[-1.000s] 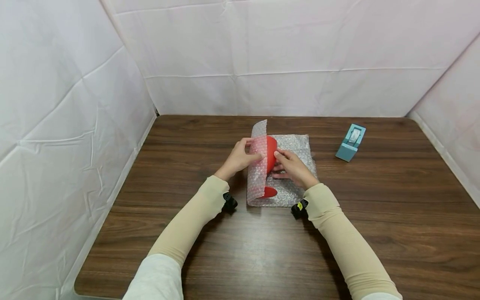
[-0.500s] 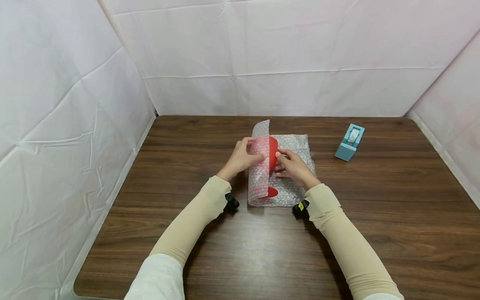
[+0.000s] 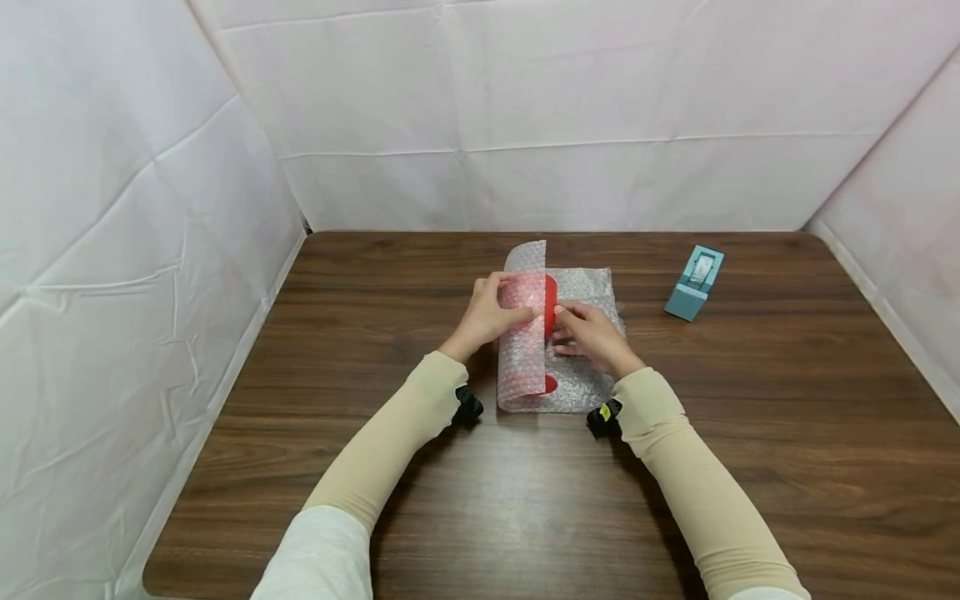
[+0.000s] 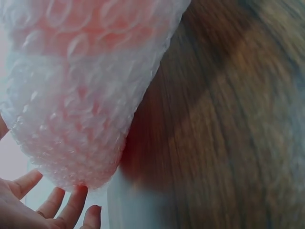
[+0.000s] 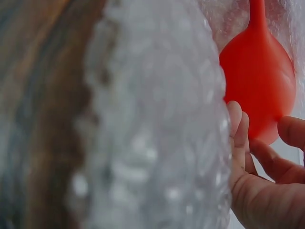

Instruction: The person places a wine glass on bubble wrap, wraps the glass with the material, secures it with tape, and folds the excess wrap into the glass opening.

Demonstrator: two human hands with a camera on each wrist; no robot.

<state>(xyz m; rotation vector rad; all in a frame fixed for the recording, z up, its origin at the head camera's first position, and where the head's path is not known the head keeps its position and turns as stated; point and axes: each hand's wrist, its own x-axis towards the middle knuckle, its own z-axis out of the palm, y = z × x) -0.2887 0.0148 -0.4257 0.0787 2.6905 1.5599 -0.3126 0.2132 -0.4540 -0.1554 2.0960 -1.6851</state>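
A red wine goblet [image 3: 551,302] lies on its side on a sheet of bubble wrap [image 3: 592,287], its bowl away from me and its round foot [image 3: 551,384] toward me. The sheet's left part [image 3: 523,362] is folded up over the goblet, hiding most of it. With thumb and fingers, my left hand [image 3: 483,315] grips this fold around the bowl. My right hand [image 3: 591,335] holds the bowl's right side, thumb on top. In the right wrist view, the thumb and fingertips meet the red bowl [image 5: 259,81] near its rim.
A teal tape dispenser [image 3: 694,283] stands to the right on the dark wooden table [image 3: 787,375]. White cloth walls [image 3: 562,183] close off the back and both sides.
The folded bubble wrap has moved to the right with my left hand, covering more of the goblet's bowl and foot. My right hand keeps its hold on the bowl.
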